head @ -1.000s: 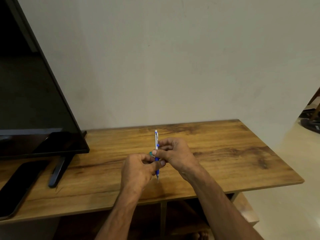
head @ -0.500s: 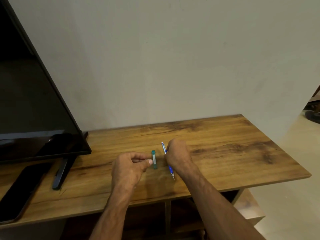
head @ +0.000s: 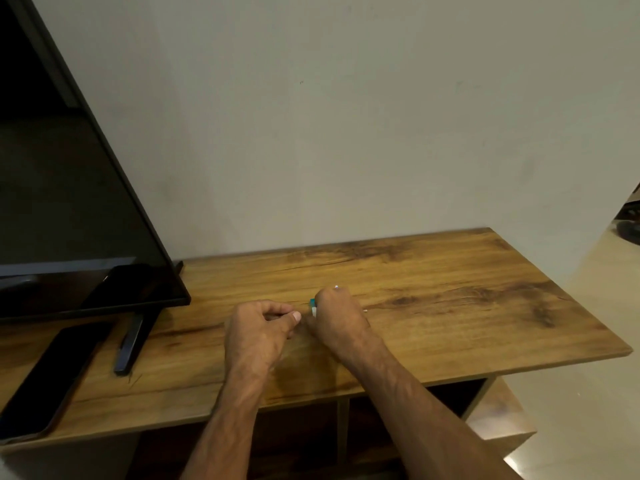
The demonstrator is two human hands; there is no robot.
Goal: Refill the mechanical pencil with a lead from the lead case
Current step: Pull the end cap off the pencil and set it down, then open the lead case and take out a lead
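Lead case (head: 313, 306) under right hand (head: 337, 315) fingers, grip unclear, left hand (head: 258, 332) fingers curled closed

Wooden table (head: 450, 306) against a plain wall (head: 346, 116), black television (head: 69, 202) at left, dark phone (head: 52, 379) lying flat beside its stand foot (head: 130, 344)

The right hand (head: 337, 315) has moved left and now covers the lead case (head: 313, 305), which the left hand (head: 258, 332) held 0.5 s ago. The mechanical pencil (head: 336, 287) is mostly hidden; only its white end shows.
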